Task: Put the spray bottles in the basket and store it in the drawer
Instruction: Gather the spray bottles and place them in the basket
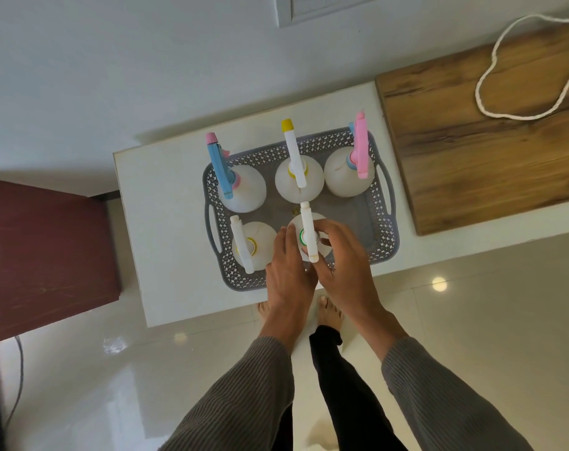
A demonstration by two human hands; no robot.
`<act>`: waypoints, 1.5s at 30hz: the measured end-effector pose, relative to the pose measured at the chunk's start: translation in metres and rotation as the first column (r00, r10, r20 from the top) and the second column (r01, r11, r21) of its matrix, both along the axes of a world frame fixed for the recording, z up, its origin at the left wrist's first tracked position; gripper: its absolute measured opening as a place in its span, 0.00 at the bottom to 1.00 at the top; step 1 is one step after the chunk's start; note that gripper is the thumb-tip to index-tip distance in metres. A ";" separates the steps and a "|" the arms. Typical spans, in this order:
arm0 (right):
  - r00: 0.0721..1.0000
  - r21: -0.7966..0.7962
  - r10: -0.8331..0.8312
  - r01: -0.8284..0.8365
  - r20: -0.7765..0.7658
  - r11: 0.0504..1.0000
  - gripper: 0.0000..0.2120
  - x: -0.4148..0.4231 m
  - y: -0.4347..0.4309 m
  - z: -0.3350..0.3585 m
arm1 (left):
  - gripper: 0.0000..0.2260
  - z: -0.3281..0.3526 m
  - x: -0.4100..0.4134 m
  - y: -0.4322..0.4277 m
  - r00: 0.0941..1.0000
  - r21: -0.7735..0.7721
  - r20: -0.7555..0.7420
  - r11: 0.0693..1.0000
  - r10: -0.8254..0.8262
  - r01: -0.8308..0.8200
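A dark red cabinet [45,252] adjoins the white table [166,229]. The grey basket [379,229] holds five spray bottles upright. Left hand [289,265] and right hand [345,265] both clasp the green-collared bottle [309,236], front centre. A wooden board [478,151] carrying a white cord [491,105] lies right. No legible labels.

Your left hand [289,265] reaches forward and down, back of hand up, fingers curled inward toward right hand. Your right hand [343,265] mirrors it just beside, fingers curved, thumb side turned toward left hand. Hands nearly touch at fingertips, cupped around something between them. Both forearms extended from lower frame, converging toward hands, grey ribbed sleeves [439,385] ending above wrists. Wrists bare, roughly straight. Bare feet [328,312] visible below hands.
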State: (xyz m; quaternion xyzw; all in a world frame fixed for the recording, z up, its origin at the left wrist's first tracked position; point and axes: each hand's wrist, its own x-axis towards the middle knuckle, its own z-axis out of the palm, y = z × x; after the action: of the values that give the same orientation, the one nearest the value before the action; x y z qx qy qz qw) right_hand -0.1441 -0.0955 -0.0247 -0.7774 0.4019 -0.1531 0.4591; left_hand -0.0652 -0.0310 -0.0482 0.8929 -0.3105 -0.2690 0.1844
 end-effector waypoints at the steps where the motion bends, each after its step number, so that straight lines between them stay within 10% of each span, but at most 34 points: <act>1: 1.000 0.010 0.003 -0.002 -0.007 1.000 0.19 -0.001 0.000 0.000 | 0.29 0.000 0.000 0.001 1.000 0.004 -0.001 1.000 -0.007 0.007; 9: 0.990 -0.010 -0.136 0.136 -0.030 0.991 0.26 -0.032 0.012 0.007 | 0.33 0.042 -0.018 0.039 0.999 -0.020 0.024 0.999 -0.041 0.042; 14: 0.934 -0.018 -0.350 0.349 -0.075 0.937 0.23 -0.081 0.049 0.003 | 0.30 0.060 -0.045 0.090 0.931 0.006 0.093 0.935 -0.354 0.355; 22: 0.726 0.014 -0.538 0.601 -0.429 0.799 0.25 -0.157 0.177 -0.015 | 0.31 0.023 -0.062 0.151 0.329 0.075 0.067 0.333 -0.942 0.940; 34: 0.446 0.236 -0.366 0.837 -0.817 0.493 0.30 -0.190 0.429 -0.086 | 0.28 -0.048 -0.136 0.252 -0.457 0.256 -0.143 -0.479 -0.878 0.840; 45: 0.387 0.303 -0.258 0.900 -0.885 0.314 0.36 -0.265 0.575 -0.238 | 0.29 -0.166 -0.249 0.361 -0.669 0.270 -0.134 -0.676 -0.732 0.686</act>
State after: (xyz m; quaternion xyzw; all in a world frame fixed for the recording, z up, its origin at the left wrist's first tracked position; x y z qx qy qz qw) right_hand -0.4094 0.4795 -0.2630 -0.2579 0.8407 0.1696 0.4449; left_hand -0.3139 0.3303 -0.2142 0.1144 -0.9189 -0.2201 -0.3066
